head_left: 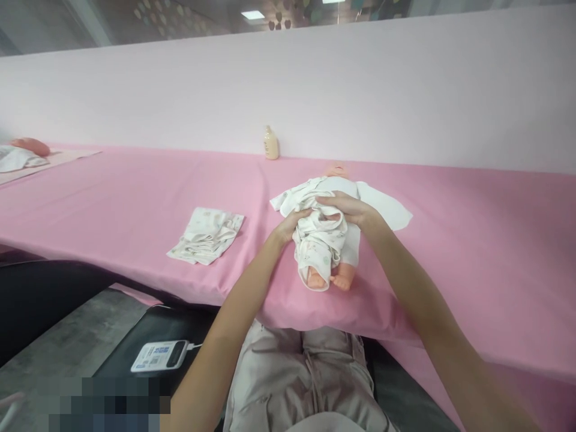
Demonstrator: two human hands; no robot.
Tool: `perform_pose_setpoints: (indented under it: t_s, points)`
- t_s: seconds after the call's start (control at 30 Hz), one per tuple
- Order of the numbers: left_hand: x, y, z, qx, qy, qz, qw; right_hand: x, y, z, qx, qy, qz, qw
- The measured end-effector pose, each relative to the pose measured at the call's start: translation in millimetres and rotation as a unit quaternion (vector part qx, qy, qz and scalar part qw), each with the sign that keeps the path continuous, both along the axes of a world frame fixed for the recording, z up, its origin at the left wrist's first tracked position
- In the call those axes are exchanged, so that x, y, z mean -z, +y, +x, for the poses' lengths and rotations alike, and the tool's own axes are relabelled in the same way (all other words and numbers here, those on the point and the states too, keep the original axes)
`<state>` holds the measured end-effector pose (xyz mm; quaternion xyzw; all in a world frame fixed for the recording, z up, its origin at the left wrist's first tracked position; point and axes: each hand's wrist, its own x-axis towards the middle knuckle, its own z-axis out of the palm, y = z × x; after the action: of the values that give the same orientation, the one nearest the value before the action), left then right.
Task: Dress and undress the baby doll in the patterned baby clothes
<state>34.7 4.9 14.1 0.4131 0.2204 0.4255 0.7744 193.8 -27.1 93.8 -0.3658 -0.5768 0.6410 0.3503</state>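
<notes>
A baby doll [345, 277] lies on its back, feet toward me, in a white undergarment. A white baby romper [318, 240] with a small print is bunched over its body. One doll foot shows at the opening of a romper leg, while the other leg is outside it. My left hand [290, 228] grips the bunched cloth at the doll's side, its fingertips partly hidden in the folds. From the other side my right hand [348, 207] holds the cloth over the belly, fingers bent round it. Plain white cloth [384, 207] spreads out beside the doll's right-hand side in view.
A folded stack of printed cloth [207, 235] lies to the left on the pink-covered table [135, 198]. A pump bottle [270, 144] stands by the white partition [288, 96]. Another doll [31, 146] is at far left. A white device [159, 356] with a cable rests on a black seat.
</notes>
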Motion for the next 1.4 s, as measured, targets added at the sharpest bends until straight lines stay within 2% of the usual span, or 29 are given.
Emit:
perform_pose_setpoints:
  t_s: [0.07,0.2,0.37,0.5,0.63,0.77,0.87,0.97,1.07,1.13,1.2,1.3,1.37,1.4]
  points:
    - [2.2,3.7,3.5,-0.014,-0.022,-0.008,1.0,-1.2,-1.9,2.3,-0.027,-0.021,0.009,0.999]
    - [3.7,4.9,2.1,0.018,-0.022,-0.014,0.999,-0.2,0.7,9.4,-0.029,-0.019,0.012,0.999]
    - [-0.6,-2.4,-8.9,0.061,0.015,0.076,0.995,4.0,8.9,16.8,-0.077,0.022,0.029,0.996]
    - [-6.0,-6.5,-9.5,0.104,0.044,0.083,0.99,4.7,10.9,16.4,-0.098,0.016,0.025,0.995]
    - [-3.3,-4.2,-6.3,0.069,0.05,0.059,0.995,0.5,4.9,15.1,-0.067,-0.031,0.053,0.996]
    - [3.8,1.0,-7.6,0.056,0.064,0.057,0.995,-11.3,-5.6,21.4,-0.09,-0.139,0.127,0.978]
    - [4.1,1.3,-8.9,0.059,0.074,0.047,0.994,-21.8,-7.8,29.3,-0.067,-0.268,0.212,0.937]
    - [2.1,-1.4,-8.2,0.054,0.075,0.037,0.995,-24.2,-3.3,36.7,0.032,-0.323,0.288,0.901]
    - [2.2,-3.2,-7.2,0.042,0.064,0.04,0.996,-10.1,-1.5,46.0,0.101,-0.283,0.337,0.892]
    - [3.5,-3.2,-6.8,0.032,0.063,0.045,0.996,8.9,-7.0,55.2,0.121,-0.315,0.376,0.863]
    - [4.4,-2.3,-6.4,0.027,0.065,0.043,0.997,31.7,-18.1,65.6,0.107,-0.407,0.424,0.802]
    - [4.1,-1.2,-5.2,0.036,0.069,0.027,0.997,62.2,-37.5,76.3,0.035,-0.499,0.51,0.699]
    - [3.3,-1.4,-4.4,0.044,0.063,0.023,0.997,74.9,-45.9,76.3,-0.012,-0.501,0.558,0.662]
    - [2.9,-1.9,-4.2,0.047,0.06,0.026,0.997,79.0,-47.8,74.4,-0.03,-0.487,0.57,0.662]
